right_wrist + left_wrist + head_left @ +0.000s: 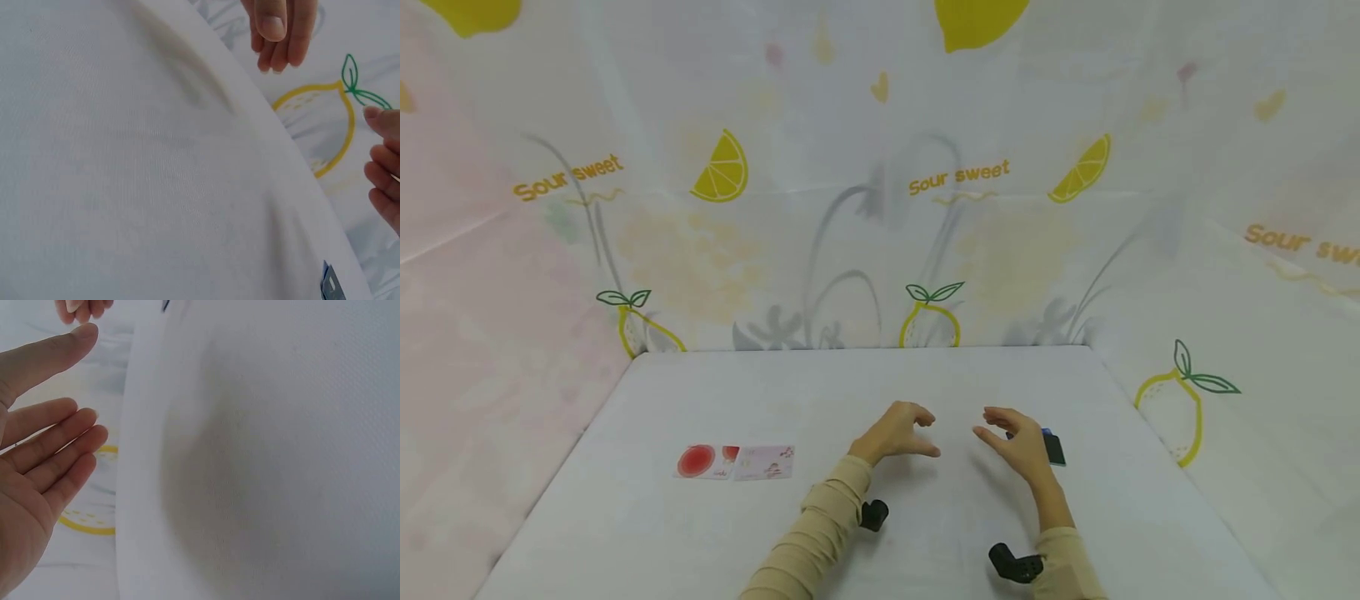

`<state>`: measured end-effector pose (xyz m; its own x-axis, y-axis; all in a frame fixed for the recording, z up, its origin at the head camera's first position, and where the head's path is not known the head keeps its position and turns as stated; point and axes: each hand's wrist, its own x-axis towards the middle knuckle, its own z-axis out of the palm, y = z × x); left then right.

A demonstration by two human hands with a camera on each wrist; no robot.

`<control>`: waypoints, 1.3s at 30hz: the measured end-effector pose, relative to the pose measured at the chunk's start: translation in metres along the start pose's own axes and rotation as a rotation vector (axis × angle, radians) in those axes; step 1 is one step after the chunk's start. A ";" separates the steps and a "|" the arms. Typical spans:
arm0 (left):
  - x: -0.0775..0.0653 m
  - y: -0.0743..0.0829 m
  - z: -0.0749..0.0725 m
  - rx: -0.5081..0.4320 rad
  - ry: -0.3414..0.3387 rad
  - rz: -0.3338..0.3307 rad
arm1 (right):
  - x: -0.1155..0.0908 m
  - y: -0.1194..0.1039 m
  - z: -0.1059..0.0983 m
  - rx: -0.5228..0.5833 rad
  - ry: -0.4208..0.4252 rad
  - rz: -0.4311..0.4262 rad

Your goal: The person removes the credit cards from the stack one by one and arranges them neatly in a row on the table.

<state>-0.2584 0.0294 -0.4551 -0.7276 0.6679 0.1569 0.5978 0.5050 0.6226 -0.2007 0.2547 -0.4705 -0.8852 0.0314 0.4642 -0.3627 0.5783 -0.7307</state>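
Observation:
Near the middle of the white table, my left hand (895, 432) hovers with its fingers gently bent and thumb apart, holding nothing. In the left wrist view the palm and spread fingers of that left hand (47, 447) show plainly. Facing it across a gap is my right hand (1021, 443), also relaxed and holding nothing. Behind the right hand lies a dark flat rectangular item (1055, 448) with some blue beside it, partly hidden by the hand. At the right wrist view's lower edge, a small blue and dark thing (331, 284) shows, too cropped to identify.
Two flat printed cards lie side by side on the left: a red-and-white one (703, 461) and a pale pink one (764, 462). The white table (820, 375) is surrounded by lemon-printed curtains (850, 208). Black devices (1015, 564) are fixed at both wrists.

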 end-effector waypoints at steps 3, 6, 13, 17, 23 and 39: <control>0.003 0.005 0.002 -0.004 0.001 0.022 | -0.001 0.006 -0.005 -0.015 0.003 -0.007; 0.007 0.011 0.004 -0.001 -0.001 0.031 | 0.000 0.010 -0.010 -0.025 -0.001 0.005; 0.019 0.020 0.014 0.018 -0.016 0.026 | -0.002 0.019 -0.023 -0.050 -0.012 0.067; 0.026 0.027 0.018 0.017 -0.022 0.046 | -0.002 0.024 -0.030 -0.075 -0.022 0.096; 0.035 0.033 0.025 0.037 -0.022 0.044 | -0.001 0.030 -0.041 -0.085 -0.044 0.131; 0.047 0.022 0.053 0.075 0.055 -0.005 | -0.008 0.051 -0.080 -0.225 -0.099 0.179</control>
<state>-0.2615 0.1006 -0.4743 -0.7469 0.6351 0.1968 0.6158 0.5492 0.5650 -0.1888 0.3491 -0.4715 -0.9573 0.0759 0.2788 -0.1345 0.7369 -0.6625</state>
